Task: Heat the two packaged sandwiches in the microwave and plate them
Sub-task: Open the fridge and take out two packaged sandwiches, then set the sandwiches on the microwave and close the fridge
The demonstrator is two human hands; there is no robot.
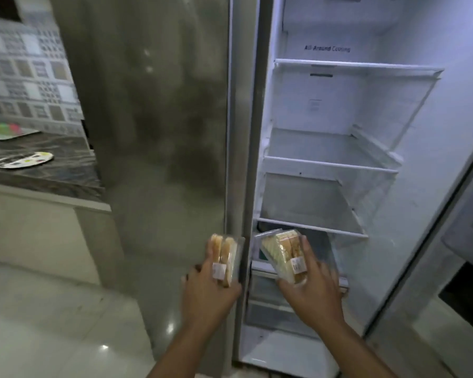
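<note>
Left hand (pixel 206 290): grips one packaged sandwich (pixel 224 261), held before the closed fridge door (pixel 153 118). Right hand (pixel 310 287): grips second packaged sandwich (pixel 284 255), held at the open fridge compartment (pixel 325 148), below its lowest glass shelf (pixel 311 227). Table (pixel 41 170), far left: plate (pixel 25 160).

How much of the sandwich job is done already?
Just the start. Done: both sandwiches are out of the open fridge. In hand: the left hand grips one packaged sandwich, the right hand the other packaged sandwich. Left: microwaving and plating; no microwave shows here.
</note>
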